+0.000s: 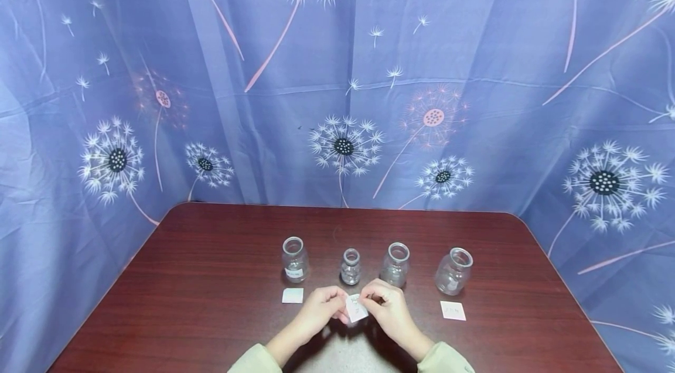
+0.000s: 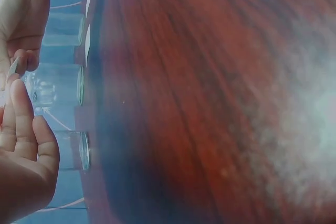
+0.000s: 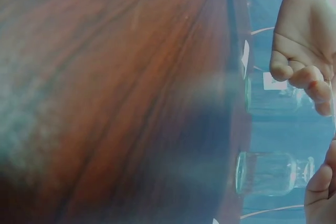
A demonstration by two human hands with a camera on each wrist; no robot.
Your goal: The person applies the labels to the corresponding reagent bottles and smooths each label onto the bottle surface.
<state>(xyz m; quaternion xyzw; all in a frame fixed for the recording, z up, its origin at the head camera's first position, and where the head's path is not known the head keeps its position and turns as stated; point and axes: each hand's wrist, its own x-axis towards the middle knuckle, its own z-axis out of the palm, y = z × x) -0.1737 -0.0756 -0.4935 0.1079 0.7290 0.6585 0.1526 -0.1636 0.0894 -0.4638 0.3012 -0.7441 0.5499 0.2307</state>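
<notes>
"What have you got hold of?"

"A small white slip (image 1: 356,310). My left hand (image 1: 320,311) pinches its left edge between thumb and fingers, and my right hand (image 1: 388,310) pinches the upper right side."

"So neither hand is spread wide?"

"No, both are nearly closed at the tips, with the slip stretched between them. There are dark marks on it, too small for me to read."

"Where exactly are you holding it?"

"Near the middle of the near side of the dark red wooden surface (image 1: 211,285), on the near side of the small jar (image 1: 350,267)."

"And the other jars?"

"All four glass ones stand upright in a row. The left jar (image 1: 293,253) carries a white label (image 1: 294,273) with writing. Right of the small one is the third jar (image 1: 396,262), just beyond my right hand, which hides a little of its base. The right jar (image 1: 456,270) stands farther along."

"Any more paper?"

"Two pieces lying flat. The left paper (image 1: 292,295) is just on the near side of the labelled jar, to the left of my left hand. The right paper (image 1: 453,310), faintly marked, lies on the near side of the jar at the right end."

"What's at the far side?"

"A blue curtain (image 1: 285,150) printed with dandelions."
</notes>
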